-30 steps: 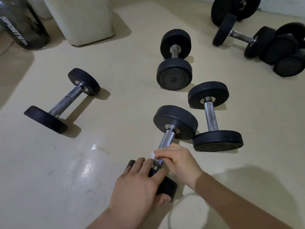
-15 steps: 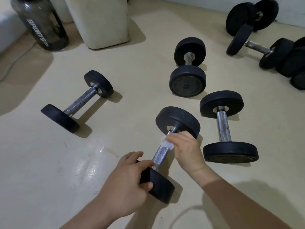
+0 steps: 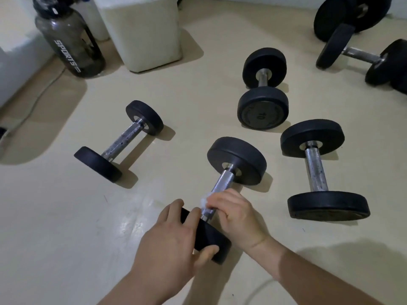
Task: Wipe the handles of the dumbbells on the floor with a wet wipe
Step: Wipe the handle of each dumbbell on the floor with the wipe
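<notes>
"So, what are the fingers doing?"

"The fingers of the right hand point(image 3: 236, 219) are curled round the wet wipe point(image 3: 203, 202). They press it on the shiny handle point(image 3: 222, 183), down at its near end. The left hand point(image 3: 174, 236) grips the near black weight point(image 3: 211, 241), fingers over the top, thumb on the near side."

"Where is that dumbbell?"

"Flat on the floor point(image 3: 66, 216), right in front of the person. Its far weight point(image 3: 237, 160) points away."

"Is it easy to move?"

"I think it is heavy and hard, and it could roll on its round ends. Holding 1 weight keeps it steady. The wipe is soft and wet, so the metal may get slippery."

"What else is around?"

"1 thin dumbbell point(image 3: 122, 140) lies to the left, well apart. 1 thick dumbbell point(image 3: 316, 172) lies near on the right, not touching. Behind that is the dumbbell marked 10 point(image 3: 263, 111). A dark bottle point(image 3: 70, 49) and a white box point(image 3: 143, 29) stand at the far left corner. Nothing seems to block the hands."
</notes>
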Demonstrator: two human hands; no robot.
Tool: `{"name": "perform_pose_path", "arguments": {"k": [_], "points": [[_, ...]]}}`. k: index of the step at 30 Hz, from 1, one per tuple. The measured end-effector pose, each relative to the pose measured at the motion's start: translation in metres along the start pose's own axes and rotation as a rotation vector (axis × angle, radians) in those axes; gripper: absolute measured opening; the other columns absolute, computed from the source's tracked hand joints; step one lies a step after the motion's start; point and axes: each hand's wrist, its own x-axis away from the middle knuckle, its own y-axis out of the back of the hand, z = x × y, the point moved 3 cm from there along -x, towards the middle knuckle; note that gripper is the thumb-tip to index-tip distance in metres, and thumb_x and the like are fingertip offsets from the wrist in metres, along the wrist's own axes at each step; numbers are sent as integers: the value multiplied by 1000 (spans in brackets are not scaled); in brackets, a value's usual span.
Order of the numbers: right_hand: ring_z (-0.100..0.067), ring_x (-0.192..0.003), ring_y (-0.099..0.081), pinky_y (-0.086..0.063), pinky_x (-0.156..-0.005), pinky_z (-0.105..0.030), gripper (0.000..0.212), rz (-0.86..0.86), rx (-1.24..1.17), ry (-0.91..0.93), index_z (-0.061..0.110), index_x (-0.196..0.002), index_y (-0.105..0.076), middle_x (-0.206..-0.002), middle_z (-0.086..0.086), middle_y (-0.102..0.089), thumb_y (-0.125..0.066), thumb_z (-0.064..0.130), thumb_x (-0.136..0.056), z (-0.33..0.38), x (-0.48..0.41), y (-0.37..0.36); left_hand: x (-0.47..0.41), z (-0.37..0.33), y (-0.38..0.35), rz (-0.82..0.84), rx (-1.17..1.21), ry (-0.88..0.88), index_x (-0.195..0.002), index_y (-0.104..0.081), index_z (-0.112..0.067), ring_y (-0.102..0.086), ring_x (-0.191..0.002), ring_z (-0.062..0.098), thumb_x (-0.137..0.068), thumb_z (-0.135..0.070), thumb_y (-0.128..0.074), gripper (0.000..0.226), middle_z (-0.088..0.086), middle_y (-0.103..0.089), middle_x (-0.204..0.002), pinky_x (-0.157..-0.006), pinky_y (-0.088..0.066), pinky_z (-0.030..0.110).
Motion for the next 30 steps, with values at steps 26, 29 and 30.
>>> {"name": "perform_pose_path", "arguments": {"k": [26,29,30], "points": [[-13,-74,-61,-53,-72,-28,9,-174,-222,-442,11,-88,-73,-91,6,-55,-71,8,-80,-16,-43,-25,-15,21,2,258,-377,-98,-133,-31,-39,-23,-134,40,-66,-45,-78,81,7,-33,-141,-103,-33,50],[-15,-74,-62,-53,-71,-28,10,-192,-279,-474,12,-83,-71,-83,12,-53,-68,2,-80,-17,-49,-28,-25,23,-1,288,-496,-185,-116,-48,-27,-50,-102,32,-57,-27,-85,70,5,-57,-107,-77,-48,45],[-15,-75,-63,-53,-71,-25,12,-191,-308,-492,13,-82,-70,-84,15,-53,-67,1,-80,-17,-49,-28,-30,22,1,293,-520,-216,-118,-45,-24,-50,-94,31,-64,-24,-81,64,6,-56,-104,-73,-48,43]]}}
